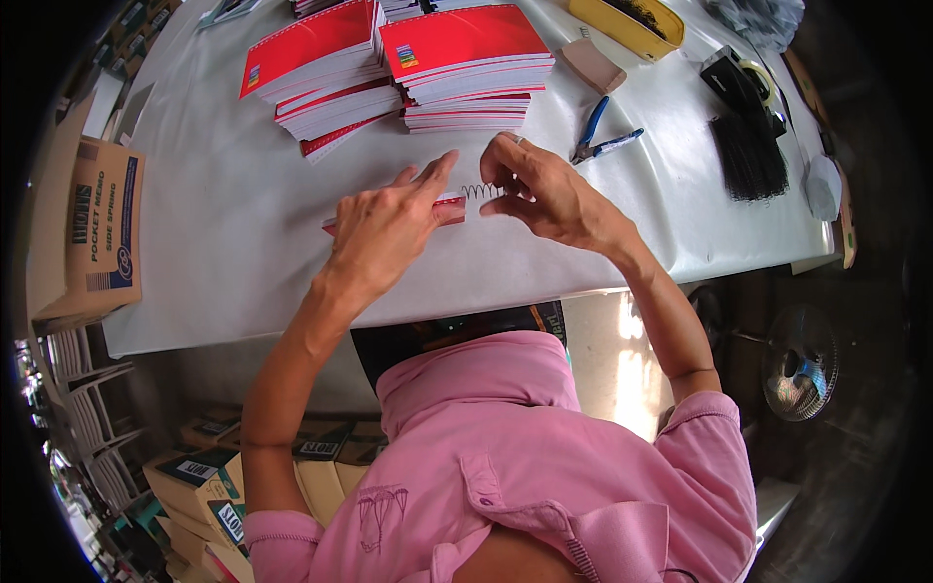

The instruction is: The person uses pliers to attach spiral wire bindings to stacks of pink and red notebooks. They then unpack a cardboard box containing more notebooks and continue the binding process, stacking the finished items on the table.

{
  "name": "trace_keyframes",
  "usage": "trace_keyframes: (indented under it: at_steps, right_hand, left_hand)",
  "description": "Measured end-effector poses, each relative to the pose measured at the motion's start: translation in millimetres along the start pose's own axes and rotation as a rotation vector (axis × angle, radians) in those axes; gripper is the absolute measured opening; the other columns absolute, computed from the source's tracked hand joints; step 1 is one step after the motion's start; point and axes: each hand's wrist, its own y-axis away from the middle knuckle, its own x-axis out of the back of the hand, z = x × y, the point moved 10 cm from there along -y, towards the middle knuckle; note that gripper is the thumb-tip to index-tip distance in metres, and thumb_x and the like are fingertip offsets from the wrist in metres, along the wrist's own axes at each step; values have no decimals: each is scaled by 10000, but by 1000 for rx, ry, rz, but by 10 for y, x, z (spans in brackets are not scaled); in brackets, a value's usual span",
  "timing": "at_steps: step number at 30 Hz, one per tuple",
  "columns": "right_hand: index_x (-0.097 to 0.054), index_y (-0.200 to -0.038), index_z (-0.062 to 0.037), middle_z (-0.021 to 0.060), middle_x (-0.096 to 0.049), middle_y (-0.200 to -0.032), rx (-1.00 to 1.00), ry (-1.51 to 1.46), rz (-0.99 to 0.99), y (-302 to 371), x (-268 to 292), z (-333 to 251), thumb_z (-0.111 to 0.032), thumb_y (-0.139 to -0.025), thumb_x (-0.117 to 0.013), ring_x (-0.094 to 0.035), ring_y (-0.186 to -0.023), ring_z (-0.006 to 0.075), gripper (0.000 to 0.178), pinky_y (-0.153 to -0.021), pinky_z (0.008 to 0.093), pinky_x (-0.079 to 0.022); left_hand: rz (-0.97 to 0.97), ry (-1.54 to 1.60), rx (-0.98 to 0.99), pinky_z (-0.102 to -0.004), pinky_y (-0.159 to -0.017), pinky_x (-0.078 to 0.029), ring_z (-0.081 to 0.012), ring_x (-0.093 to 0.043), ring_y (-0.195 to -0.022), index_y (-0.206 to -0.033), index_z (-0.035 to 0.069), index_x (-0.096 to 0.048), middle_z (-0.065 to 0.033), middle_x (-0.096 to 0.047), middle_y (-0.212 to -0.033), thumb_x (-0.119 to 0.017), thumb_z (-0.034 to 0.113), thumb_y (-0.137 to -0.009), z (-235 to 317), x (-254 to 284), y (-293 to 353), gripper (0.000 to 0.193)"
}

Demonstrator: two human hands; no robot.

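My left hand (389, 216) is over a small red-covered notebook (449, 210) low on the table, holding it, with the fingers reaching past its far edge. Most of the notebook is hidden beneath that hand. From the notebook's right end a thin wire spiral coil (476, 191) sticks out sideways. My right hand (546, 189) has its thumb and fingers curled around the coil's free end, so that end is hidden. Behind my hands stand two uneven stacks of red-covered notebooks, a left stack (326, 58) and a right stack (466, 58).
Blue-handled pliers (604, 136) lie right of my right hand. Beyond them are a brown block (591, 66) and a yellow tray (632, 27) with dark contents. Dark bristly material (748, 155) lies far right. A cardboard box (102, 223) stands left; a fan (800, 364) is below right.
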Motion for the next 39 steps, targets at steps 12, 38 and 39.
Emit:
trace_keyframes:
  at_steps: [12,38,39]
  right_hand:
    - [-530,-959,-20,136,-610,-849,63,380,-140,45,-171,-251,-18,-813,-600,-620,-772,335,163,-649,427,-482]
    - [-477,-1311,-212,32,-497,-1337,-280,898,-369,-494,1382,1715,-123,-581,-852,-468,-1233,238,825,-1078,353,-367]
    - [-485,-1306,-198,48,-524,-1301,-271,833,-295,-409,1582,1693,-189,-605,-858,-481,-1216,240,794,-1068,363,-373]
  left_hand:
    - [70,126,-60,-398,-621,-538,-294,-669,-774,-1393,285,-420,-72,-640,-1150,-651,365,-828,65,42,42,616]
    - [-26,-85,-140,-438,-678,-542,-292,-664,-864,-1435,241,-329,-68,-639,-1155,-592,383,-870,40,61,158,639]
    - [-1,-124,-103,-438,-668,-538,-302,-666,-838,-1444,234,-312,-80,-650,-1127,-596,382,-870,-24,98,164,657]
